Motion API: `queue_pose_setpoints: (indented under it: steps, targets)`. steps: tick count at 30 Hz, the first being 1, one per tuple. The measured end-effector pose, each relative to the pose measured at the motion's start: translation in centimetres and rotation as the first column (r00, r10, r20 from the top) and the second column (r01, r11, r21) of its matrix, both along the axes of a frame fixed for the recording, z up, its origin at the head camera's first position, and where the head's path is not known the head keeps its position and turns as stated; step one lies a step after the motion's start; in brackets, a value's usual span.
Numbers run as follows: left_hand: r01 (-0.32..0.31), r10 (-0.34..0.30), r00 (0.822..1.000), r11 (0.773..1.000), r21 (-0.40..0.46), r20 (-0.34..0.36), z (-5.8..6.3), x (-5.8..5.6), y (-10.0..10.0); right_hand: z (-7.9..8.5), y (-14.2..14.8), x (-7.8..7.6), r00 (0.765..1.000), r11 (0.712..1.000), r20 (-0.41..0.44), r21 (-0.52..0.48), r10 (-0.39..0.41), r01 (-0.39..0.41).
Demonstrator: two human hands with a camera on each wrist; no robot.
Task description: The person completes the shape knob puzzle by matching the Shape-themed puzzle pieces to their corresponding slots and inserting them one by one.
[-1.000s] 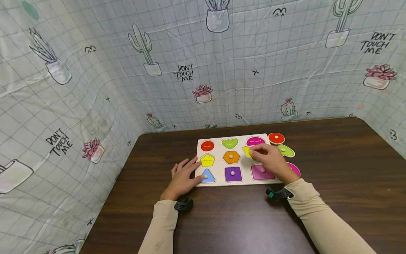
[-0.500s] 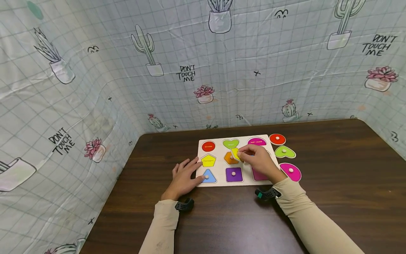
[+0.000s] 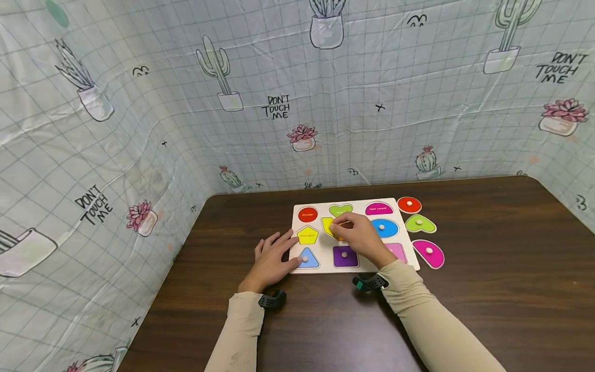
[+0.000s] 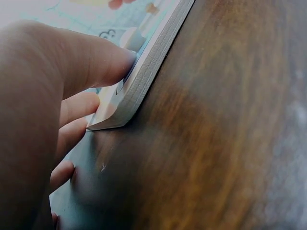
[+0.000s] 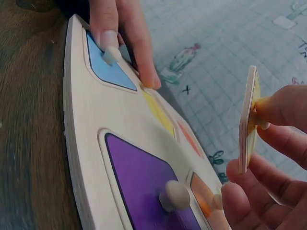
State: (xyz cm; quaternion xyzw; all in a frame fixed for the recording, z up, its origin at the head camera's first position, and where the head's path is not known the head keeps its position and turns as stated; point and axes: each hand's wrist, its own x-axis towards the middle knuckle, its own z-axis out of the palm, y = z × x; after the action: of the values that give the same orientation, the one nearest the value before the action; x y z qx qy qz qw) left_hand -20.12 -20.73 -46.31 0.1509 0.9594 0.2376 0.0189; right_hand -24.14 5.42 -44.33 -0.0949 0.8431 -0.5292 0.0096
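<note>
A pale wooden shape puzzle board [image 3: 321, 262] lies on the table. My right hand [image 3: 360, 238] pinches a yellow puzzle piece [image 5: 249, 115] by its small knob, holding it tilted above the board near the orange hexagon [image 5: 201, 191]. My left hand [image 3: 269, 261] rests on the board's left edge, fingers spread. Its thumb lies by the blue triangle [image 3: 309, 258] and a fingertip is at the yellow pentagon recess [image 3: 307, 236]. The purple square [image 3: 345, 257] and blue oval [image 3: 385, 228] sit in their places with knobs up. My right hand partly covers the hexagon and the pink rectangle [image 3: 396, 251].
Right of the board lie a red round piece [image 3: 409, 205], a green heart piece [image 3: 420, 223] and a magenta half-round piece [image 3: 428, 253]. The red circle [image 3: 308, 214], green heart [image 3: 341, 209] and magenta half-round [image 3: 378, 208] recesses show printed words. A patterned cloth [image 3: 353, 103] hangs behind the table [image 3: 325, 320].
My right hand has carried the yellow piece leftward across the board, from beside the half-round recess to over the hexagon, uncovering the blue oval. My left hand has stayed on the board's left edge.
</note>
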Motion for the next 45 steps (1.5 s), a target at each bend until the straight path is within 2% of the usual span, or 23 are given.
queue_pose_setpoints:
  steps: [15,24,27,36,45]
  targets:
    - [0.000,0.000,1.000,1.000,-0.005,0.003,0.0,0.1,0.1,-0.3,-1.2,-0.4,0.994,0.996,-0.108,0.084,-0.012,0.021]
    - [0.010,-0.010,1.000,1.000,0.003,-0.006,0.0,0.1,0.0,-0.1,-2.2,-0.8,0.997,0.989,-0.075,0.147,0.010,0.001]
    - [0.012,-0.012,1.000,1.000,0.000,-0.008,-0.1,0.1,0.0,-0.1,-2.6,-1.0,0.996,0.983,-0.088,0.181,0.022,-0.006]
    - [0.013,-0.013,1.000,1.000,0.004,-0.005,-0.1,0.1,-0.2,0.1,-3.9,-1.6,0.989,0.943,-0.136,0.332,0.055,-0.007]
    - [0.018,-0.018,1.000,1.000,0.007,-0.008,0.0,0.2,-0.1,-0.3,-5.2,-1.8,0.985,0.902,-0.159,0.431,0.060,0.014]
